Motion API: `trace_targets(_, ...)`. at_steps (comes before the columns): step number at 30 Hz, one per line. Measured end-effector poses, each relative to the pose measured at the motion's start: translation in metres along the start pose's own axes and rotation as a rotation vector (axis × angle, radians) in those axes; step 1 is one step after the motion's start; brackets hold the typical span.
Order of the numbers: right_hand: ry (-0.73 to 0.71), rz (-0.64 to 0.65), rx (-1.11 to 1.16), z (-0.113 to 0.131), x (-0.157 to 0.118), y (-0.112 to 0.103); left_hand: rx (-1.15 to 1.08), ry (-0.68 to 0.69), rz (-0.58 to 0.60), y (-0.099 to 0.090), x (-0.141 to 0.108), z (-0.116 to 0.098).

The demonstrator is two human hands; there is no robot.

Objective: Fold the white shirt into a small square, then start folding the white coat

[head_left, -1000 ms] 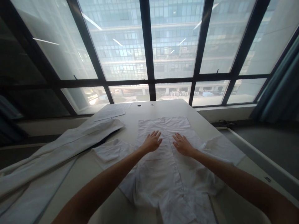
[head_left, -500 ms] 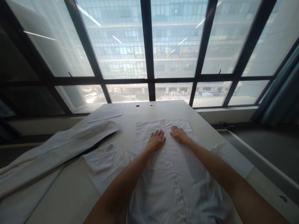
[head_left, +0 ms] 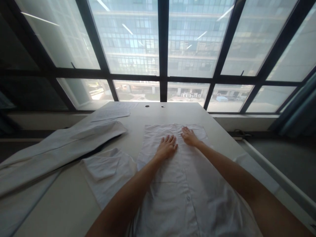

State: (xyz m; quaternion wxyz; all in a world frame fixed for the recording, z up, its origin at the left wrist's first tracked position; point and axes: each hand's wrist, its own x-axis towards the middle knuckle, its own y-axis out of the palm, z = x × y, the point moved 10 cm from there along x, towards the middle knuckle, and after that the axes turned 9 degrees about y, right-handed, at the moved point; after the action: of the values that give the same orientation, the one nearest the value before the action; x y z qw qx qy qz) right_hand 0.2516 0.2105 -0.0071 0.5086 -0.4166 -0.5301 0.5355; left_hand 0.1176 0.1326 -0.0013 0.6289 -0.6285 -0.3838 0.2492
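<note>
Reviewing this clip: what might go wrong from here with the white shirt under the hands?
1. The left hand and right hand lie palm-down on the white shirt, which is creased near its far end; pressing there might set the creases.
2. The sleeve on the right lies close to the table edge, so a tug could slide it over.

- Shirt point(head_left: 168, 194) on the counter point(head_left: 134, 131), right in front of the person.
- Left hand point(head_left: 168, 147) on the shirt, left of its button line; right hand point(head_left: 189, 136) to the right of that line, a bit nearer the window point(head_left: 138, 42).
- Over on the left, a cloth point(head_left: 71, 141) along the counter.
- Paper point(head_left: 113, 112) behind the cloth, toward the far edge.
- Window beyond the counter; curtain point(head_left: 293, 113) off to the right.
</note>
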Motion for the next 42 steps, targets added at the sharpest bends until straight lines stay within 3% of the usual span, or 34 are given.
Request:
trace_targets(2, -0.198, 0.017, 0.037, 0.05, -0.006, 0.012, 0.02, 0.019, -0.007, -0.001, 0.0, -0.002)
trace_targets(3, -0.244, 0.02, 0.045, 0.064, -0.007, 0.016, 0.024, 0.024, -0.007, -0.001, 0.001, -0.003)
trace_targets(5, -0.235, 0.018, 0.053, 0.067, -0.005, 0.02, 0.021, 0.019, -0.003, -0.001, 0.001, -0.003)
trace_targets(8, -0.095, 0.021, 0.052, 0.029, 0.011, 0.019, 0.008, -0.001, 0.007, 0.0, 0.001, -0.001)
trace_targets(14, 0.247, 0.061, -0.011, -0.095, 0.041, 0.005, -0.017, -0.019, 0.021, 0.001, 0.0, 0.0)
trace_targets(16, 0.305, 0.064, -0.021, -0.118, 0.045, 0.001, -0.028, -0.021, 0.025, 0.002, -0.001, 0.001)
trace_targets(18, 0.343, 0.057, -0.026, -0.126, 0.046, -0.001, -0.034, -0.022, 0.02, 0.002, -0.001, 0.001)
trace_targets(21, 0.355, 0.009, -0.027, -0.108, 0.044, -0.003, -0.037, -0.025, 0.013, 0.001, -0.001, 0.001)
trace_targets(29, 0.13, 0.002, 0.024, 0.006, 0.004, 0.007, -0.032, -0.025, 0.024, 0.008, 0.002, 0.004)
trace_targets(35, 0.122, -0.002, 0.003, 0.019, -0.011, 0.007, -0.069, 0.012, 0.05, 0.011, 0.034, 0.012)
trace_targets(38, 0.144, 0.008, 0.008, 0.016, -0.008, 0.009, -0.044, -0.04, 0.08, 0.007, 0.049, 0.041)
trace_targets(42, 0.155, 0.024, 0.011, 0.015, -0.005, 0.014, -0.013, -0.212, 0.118, -0.006, 0.044, 0.119)
